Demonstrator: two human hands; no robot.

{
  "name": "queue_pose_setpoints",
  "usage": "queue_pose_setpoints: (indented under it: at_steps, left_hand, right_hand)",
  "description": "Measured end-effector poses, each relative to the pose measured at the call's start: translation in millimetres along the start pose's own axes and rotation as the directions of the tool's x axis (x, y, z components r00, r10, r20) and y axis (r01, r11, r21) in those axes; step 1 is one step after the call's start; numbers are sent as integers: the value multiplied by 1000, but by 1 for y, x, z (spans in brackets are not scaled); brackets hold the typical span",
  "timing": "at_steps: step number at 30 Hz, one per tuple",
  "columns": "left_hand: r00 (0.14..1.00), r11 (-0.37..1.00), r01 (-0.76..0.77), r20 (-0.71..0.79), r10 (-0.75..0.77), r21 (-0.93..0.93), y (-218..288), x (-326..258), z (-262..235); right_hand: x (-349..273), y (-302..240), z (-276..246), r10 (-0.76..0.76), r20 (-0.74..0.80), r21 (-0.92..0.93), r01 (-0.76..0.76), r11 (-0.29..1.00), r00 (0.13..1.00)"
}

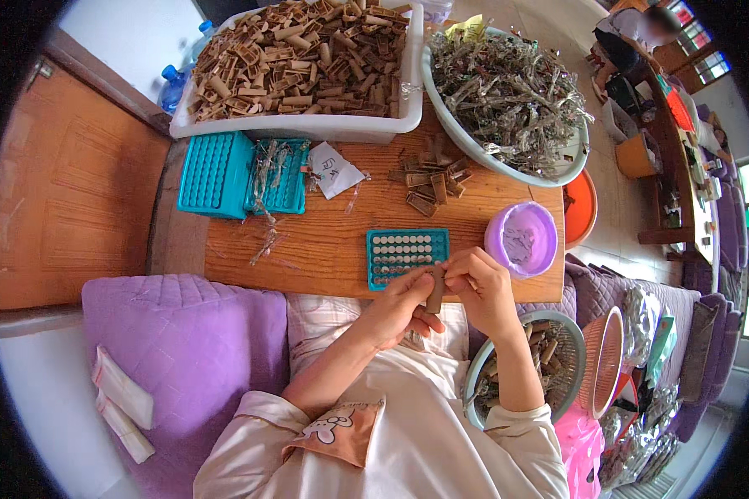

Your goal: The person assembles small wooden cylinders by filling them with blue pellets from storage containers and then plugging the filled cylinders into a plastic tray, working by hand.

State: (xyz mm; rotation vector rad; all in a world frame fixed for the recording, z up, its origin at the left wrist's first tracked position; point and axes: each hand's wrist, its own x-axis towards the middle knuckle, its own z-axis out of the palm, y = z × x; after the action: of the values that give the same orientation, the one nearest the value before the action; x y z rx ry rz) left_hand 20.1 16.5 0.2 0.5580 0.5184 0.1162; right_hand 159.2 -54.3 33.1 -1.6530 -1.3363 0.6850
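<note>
Head view shows the left hand (401, 306) pinching a brown casing (435, 291) between thumb and fingers at the counter's (324, 249) near edge. The right hand (481, 287) bends its fingers by the casing's upper end; whether they pinch anything I cannot tell. Just beyond lies a teal tray (408, 233) of round pieces (402, 249); a lilac bowl (548, 241) stands to the right.

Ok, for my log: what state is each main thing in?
Brown piece, gripped by left hand
Right hand, curled at this piece
White bin, heaped full
Round basin, heaped with silvery strips
Purple bowl, partly filled
Teal tray, holding round pieces
Loose pieces, piled untidily
Lower-right basket, holding brown pieces
</note>
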Motion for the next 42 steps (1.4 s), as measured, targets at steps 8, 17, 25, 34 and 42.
queue_pose_setpoints:
  at_steps: [8,17,25,34,42]
  left_hand:
    - [970,986,143,184,-158,90,-9,7,16]
    - [434,106,-280,28,900,954,144,29,-48]
    - [668,-477,627,-110,736,616,282,118,-139]
    - [473,-458,309,283,834,834,279,101,-126]
    - [524,338,-330,-127,842,882,232,64,-72]
  right_hand:
    - [-23,-3,-31,46,163,169,-74,983,986]
    - [-134,16,-124,535,253,-271,-472,839,806]
    - [-113,27,-119,601,64,-399,-531,747,797]
    - [10,22,-141,175,-422,-277,-310,909,890]
    - [89,82,-172,128,-678,-299,-430,852,724]
